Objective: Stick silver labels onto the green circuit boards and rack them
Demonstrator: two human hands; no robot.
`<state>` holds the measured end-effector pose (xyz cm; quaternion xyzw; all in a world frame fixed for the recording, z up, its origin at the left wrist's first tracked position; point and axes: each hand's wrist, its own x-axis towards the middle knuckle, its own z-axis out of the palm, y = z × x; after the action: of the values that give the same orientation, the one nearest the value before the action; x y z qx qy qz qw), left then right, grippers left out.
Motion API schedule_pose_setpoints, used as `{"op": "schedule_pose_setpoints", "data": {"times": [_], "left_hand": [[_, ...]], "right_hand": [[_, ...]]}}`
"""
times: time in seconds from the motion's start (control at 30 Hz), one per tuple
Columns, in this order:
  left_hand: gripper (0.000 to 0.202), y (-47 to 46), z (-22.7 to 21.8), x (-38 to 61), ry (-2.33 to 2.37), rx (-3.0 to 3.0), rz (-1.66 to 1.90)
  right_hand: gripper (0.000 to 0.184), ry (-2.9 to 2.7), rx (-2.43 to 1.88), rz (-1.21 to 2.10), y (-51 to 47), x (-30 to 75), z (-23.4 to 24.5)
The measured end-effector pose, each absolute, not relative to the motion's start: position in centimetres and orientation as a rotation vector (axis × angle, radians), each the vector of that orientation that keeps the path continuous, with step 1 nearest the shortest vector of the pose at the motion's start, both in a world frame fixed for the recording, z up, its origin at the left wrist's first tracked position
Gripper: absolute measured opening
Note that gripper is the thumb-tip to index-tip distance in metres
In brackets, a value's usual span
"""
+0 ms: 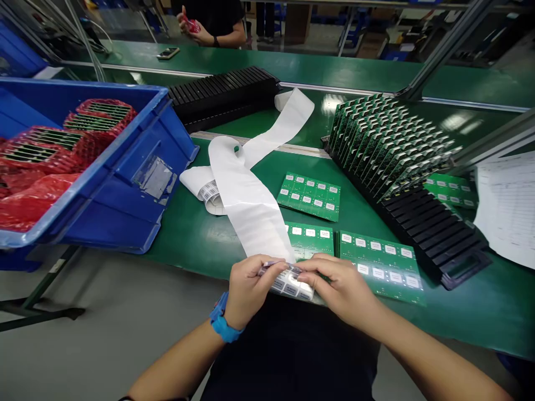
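A long white strip of label backing paper [259,206] curls across the green bench and ends between my hands. Printed labels [290,283] show on its near end, folded over at the bench edge. My left hand [253,284] pinches the fold from the left, thumb and fingers together. From the right, my right hand [340,284] grips the same strip between thumb and fingers. Just beyond lie green circuit board panels with white labels: one panel [309,196] further back, one [311,236] partly covered by the strip and hand, and another [380,262] at the right.
A blue crate [112,184] at the left holds boards in red wrap [42,147]. Two black slotted racks stand on the bench: one [221,92] at the back, another [434,228] at the right carrying upright boards [388,145]. Paper sheets [507,206] hang far right. A person [221,22] stands opposite.
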<state>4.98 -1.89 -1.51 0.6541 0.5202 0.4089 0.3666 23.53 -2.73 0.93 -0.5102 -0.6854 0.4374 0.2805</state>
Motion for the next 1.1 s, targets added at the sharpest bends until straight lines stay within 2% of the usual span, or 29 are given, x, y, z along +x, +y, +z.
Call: {"op": "schedule_pose_setpoints", "data": {"times": [0.1, 0.13, 0.23, 0.37, 0.47, 0.63, 0.77, 1.0, 1.1], "left_hand": [[0.009, -1.8, -1.5, 5.0, 1.372, 1.669, 1.05], [0.009, -1.7, -1.5, 5.0, 1.361, 1.682, 1.043], [0.009, -1.6, -1.3, 5.1, 1.353, 1.716, 1.006], [0.015, -1.3, -1.3, 4.5, 1.499, 1.665, 0.958], [0.016, -0.3, -1.4, 2.6, 1.722, 1.542, 1.14], [0.024, 2.0, -0.9, -2.4, 2.087, 1.408, 1.778], [0.024, 3.0, -0.3, -5.0, 2.101, 1.352, 2.123], [0.016, 2.7, -0.8, -5.0, 1.774, 1.27, 2.164], [0.016, 2.5, -1.3, -4.8, 1.672, 1.208, 2.131]], "right_hand": [[0.032, -1.799, -1.391, 1.228, -2.7, 23.6, 1.1], [0.033, -1.779, -1.399, 1.236, -2.6, 23.6, 1.2], [0.008, -1.779, -1.404, 1.205, -2.2, 23.6, 1.7], [0.013, -1.742, -1.436, 1.12, -1.2, 24.0, 2.1], [0.017, -1.739, -1.596, 1.078, 0.0, 24.9, 1.6], [0.018, -2.016, -1.727, 1.104, 1.1, 25.0, 0.3], [0.017, -2.06, -1.742, 1.055, 1.2, 23.8, 0.0], [0.018, -2.058, -1.744, 1.022, 1.5, 23.4, -0.6], [0.017, -2.105, -1.744, 0.894, 1.0, 23.3, -1.1]]}}
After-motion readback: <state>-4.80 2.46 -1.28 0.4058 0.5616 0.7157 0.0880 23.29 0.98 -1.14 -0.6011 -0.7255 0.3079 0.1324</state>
